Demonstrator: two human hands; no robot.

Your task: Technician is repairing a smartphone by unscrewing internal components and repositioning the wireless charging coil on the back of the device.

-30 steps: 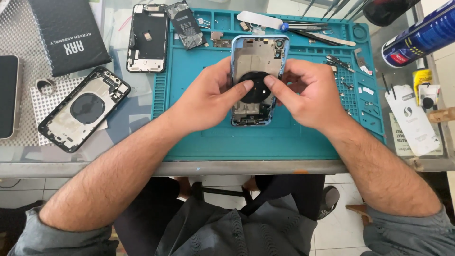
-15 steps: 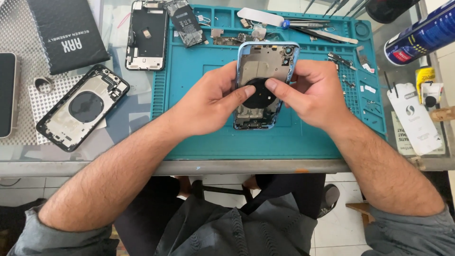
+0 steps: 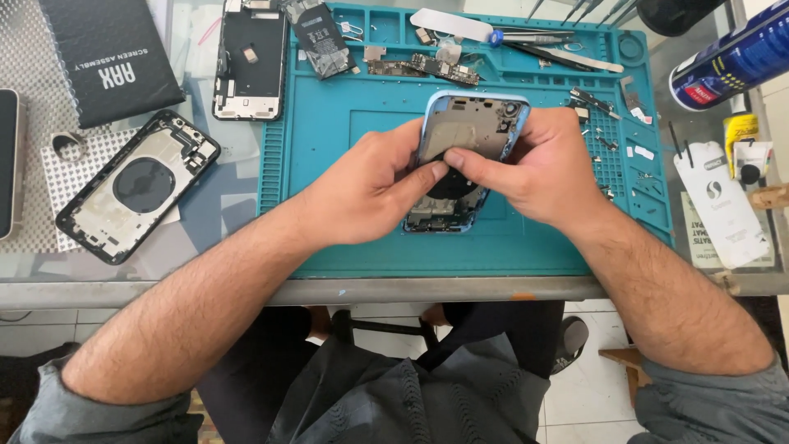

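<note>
Head view, looking down on a teal work mat [image 3: 329,123] laid on a glass table [image 3: 205,205]. Blue phone frame [image 3: 472,123], opened and stripped, held tilted above the middle of the mat, top edge raised away from the body, lower end close to the mat. Left hand [image 3: 370,189] closed around the frame's left edge, thumb pressed onto the dark round coil [image 3: 450,182] inside. Right hand [image 3: 534,168] closed around the right edge, thumb tip meeting the left thumb over the same coil. Both hands gripping, none open. Along the mat's far edge: a circuit board [image 3: 423,66], a white flat pry tool [image 3: 448,23], tweezers [image 3: 567,56]. Small screws and parts [image 3: 604,123] in the mat's right-hand section, just beside the right hand. Left of the mat: a black phone frame [image 3: 136,185] lying flat on the glass, a second black phone shell [image 3: 251,57] beyond it, a black box [image 3: 111,53] at the far left corner. Right of the mat: a blue spray can [image 3: 731,53] on its side, a white packet [image 3: 723,205] near it.
</note>
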